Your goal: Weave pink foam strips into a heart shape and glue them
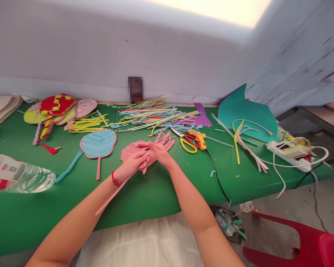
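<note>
A pink fan-shaped piece made of pipe cleaners lies at the middle of the green table, its loose strands spreading out to the right. My left hand, with a red bracelet at the wrist, is closed around a long pink pipe cleaner that trails down toward the table's front edge. Over the pink piece, my right hand touches my left at the fingertips, its fingers pinched; what they hold is too small to tell. To the left lies a blue fan with a pink rim and handle.
Behind the hands is a pile of coloured pipe cleaners. Scissors and a yellow glue gun lie to the right, with a power strip beyond. A plastic bottle lies at left; a red stool stands below right.
</note>
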`<state>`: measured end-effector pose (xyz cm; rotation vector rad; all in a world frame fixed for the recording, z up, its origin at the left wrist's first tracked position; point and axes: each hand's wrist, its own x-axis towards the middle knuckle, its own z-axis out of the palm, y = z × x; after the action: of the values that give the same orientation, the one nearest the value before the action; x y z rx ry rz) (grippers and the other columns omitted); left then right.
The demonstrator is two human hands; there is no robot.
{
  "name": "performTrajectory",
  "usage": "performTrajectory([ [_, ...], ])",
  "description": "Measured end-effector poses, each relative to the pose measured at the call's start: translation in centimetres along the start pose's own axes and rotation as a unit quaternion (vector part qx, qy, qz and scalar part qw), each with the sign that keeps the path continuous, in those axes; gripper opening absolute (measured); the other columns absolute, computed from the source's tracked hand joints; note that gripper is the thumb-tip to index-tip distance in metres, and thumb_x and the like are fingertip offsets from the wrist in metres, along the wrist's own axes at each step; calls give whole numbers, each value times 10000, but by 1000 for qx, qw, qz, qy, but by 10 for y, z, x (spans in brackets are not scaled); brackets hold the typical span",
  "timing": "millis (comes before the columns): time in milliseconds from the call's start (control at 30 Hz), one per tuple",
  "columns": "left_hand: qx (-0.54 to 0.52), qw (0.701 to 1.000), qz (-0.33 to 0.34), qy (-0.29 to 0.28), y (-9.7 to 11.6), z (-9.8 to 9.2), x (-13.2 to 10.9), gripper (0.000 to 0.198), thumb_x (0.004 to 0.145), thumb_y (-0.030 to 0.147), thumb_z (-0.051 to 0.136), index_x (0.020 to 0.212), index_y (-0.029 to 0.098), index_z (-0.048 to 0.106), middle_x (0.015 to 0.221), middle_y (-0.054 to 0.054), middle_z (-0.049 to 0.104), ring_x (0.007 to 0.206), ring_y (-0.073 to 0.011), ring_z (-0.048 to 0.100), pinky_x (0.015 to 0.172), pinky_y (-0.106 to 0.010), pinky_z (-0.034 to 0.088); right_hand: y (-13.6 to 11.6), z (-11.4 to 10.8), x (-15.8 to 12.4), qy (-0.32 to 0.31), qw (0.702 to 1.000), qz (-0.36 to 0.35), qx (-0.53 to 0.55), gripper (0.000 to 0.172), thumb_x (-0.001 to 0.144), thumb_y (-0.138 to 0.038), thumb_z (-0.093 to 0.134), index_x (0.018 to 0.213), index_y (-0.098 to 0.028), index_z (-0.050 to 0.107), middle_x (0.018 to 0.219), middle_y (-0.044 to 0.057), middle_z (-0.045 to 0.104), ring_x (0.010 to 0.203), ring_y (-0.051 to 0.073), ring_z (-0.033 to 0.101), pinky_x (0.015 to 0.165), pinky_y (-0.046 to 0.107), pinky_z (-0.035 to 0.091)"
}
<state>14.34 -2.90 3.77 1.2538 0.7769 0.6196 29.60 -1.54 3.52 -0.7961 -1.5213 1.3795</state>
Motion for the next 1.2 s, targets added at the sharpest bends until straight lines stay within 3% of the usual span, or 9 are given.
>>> performTrajectory([
  [100,-2,1000,-8,-14,2,1,-2,472,764,605,609,632,200,405,406,98,387,378,-97,513,424,-226,403,0,-7,0,36,999,-14,-27,607,866,-682,397,1072,-215,725,1120,73,706,1105,231,616,960,374,445],
  [300,-3,999,-10,-30,2,0,-2,480,768,595,610,597,196,404,410,93,362,378,-89,503,407,-211,382,3,-12,0,46,996,-42,-59,558,894,-642,390,982,-229,755,1051,64,728,1088,224,622,933,365,451],
  [533,2,999,-11,-41,7,-1,-3,477,778,583,604,577,195,412,412,95,326,376,-78,460,418,-214,420,1,-18,0,91,993,-36,-67,580,878,-666,395,866,-219,764,1013,59,734,1040,217,636,911,350,456],
  [833,12,999,-21,-41,15,1,-8,452,782,570,602,597,198,423,427,98,305,383,-69,387,430,-220,442,1,-28,-2,146,987,-50,-50,527,884,-637,427,724,-239,734,987,34,742,1005,209,647,949,373,429],
  [1067,19,999,-26,-43,16,2,-9,442,810,542,581,584,201,413,430,88,302,387,-73,382,436,-229,438,-4,-35,-4,170,980,-51,-86,580,869,-678,405,626,-235,690,951,35,746,1098,222,607,1098,413,275],
  [1200,19,998,-28,-44,18,2,-9,440,805,532,589,572,204,409,431,89,280,394,-77,381,434,-230,435,-2,-35,-3,175,981,-29,-77,580,848,-699,415,629,-235,683,962,40,742,1041,226,626,1047,415,342],
])
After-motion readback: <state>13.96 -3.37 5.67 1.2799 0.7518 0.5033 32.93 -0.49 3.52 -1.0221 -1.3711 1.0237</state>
